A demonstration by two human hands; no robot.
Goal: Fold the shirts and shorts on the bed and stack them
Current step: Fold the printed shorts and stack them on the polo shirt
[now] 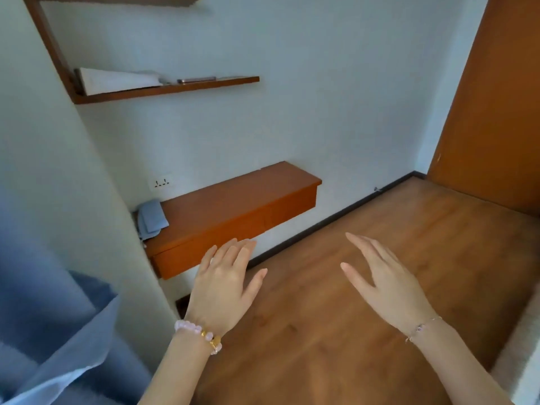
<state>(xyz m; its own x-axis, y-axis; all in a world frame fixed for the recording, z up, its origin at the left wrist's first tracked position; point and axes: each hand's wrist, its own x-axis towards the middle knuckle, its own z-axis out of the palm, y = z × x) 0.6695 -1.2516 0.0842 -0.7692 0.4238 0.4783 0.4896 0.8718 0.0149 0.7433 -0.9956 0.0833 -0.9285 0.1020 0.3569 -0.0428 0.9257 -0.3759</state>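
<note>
Left hand (225, 283), right hand (385, 283) — both empty, fingers spread.

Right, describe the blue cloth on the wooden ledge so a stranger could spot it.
Find the long wooden ledge fixed low on the white wall. At its left end, below the wall socket, lies a folded pale-blue cloth, the only thing on that ledge.

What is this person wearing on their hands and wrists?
Both arms are bare, with no sleeves in view. The left hand has a chunky bracelet of pale pink beads with gold pieces at the wrist. The right hand has a thin chain bracelet.
</note>
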